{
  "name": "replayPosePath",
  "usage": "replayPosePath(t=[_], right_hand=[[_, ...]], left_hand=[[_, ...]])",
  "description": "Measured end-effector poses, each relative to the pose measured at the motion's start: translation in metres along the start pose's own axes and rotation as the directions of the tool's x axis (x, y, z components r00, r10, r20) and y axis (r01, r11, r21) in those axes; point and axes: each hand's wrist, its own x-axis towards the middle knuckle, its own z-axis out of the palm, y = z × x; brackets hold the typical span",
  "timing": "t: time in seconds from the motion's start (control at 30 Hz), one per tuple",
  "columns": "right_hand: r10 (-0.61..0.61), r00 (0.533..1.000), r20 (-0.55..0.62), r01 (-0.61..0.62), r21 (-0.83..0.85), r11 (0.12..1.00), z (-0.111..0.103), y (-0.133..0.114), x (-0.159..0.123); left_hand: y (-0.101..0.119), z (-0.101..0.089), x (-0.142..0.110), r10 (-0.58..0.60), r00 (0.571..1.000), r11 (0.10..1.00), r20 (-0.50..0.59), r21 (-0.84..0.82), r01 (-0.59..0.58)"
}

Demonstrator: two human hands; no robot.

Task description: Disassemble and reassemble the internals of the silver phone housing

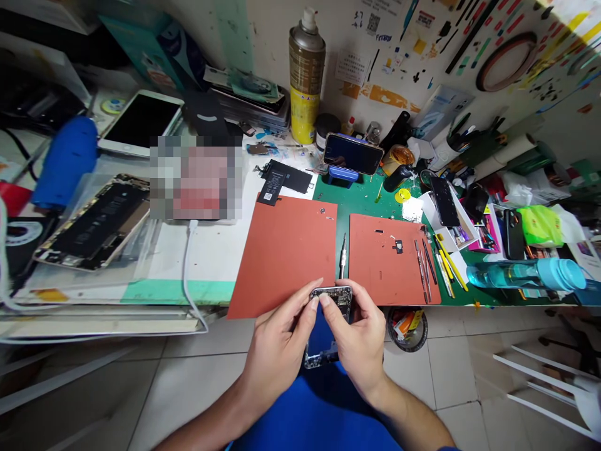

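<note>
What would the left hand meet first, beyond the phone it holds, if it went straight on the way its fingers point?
Probably the screwdriver between the red mats: the left hand, gripping the phone, points forward and right toward it. Height is unclear, so it might pass over.

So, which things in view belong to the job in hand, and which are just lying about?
Likely in the job:
phone body, in left hand and right hand
red mats
silver screwdriver

Probably just lying about:
blue bottle
spray can
white tablet

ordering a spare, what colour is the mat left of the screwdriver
The mat is reddish-brown, best seen in the head view.
</note>
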Motion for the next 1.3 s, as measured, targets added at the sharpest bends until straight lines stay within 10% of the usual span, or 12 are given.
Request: replayPosePath(t=[0.33,1.3], right_hand=[[0.059,0.983,0.173,-0.084,0.145,0.986,-0.007,-0.004,0.008],[0.167,0.977,0.135,-0.19,0.177,0.966,-0.002,-0.008,0.007]], left_hand=[[0.008,0.002,0.013,-0.19,0.98,0.969,0.059,-0.152,0.197],[0.009,0.0,0.016,-0.244,0.964,0.947,0.109,-0.189,0.261]])
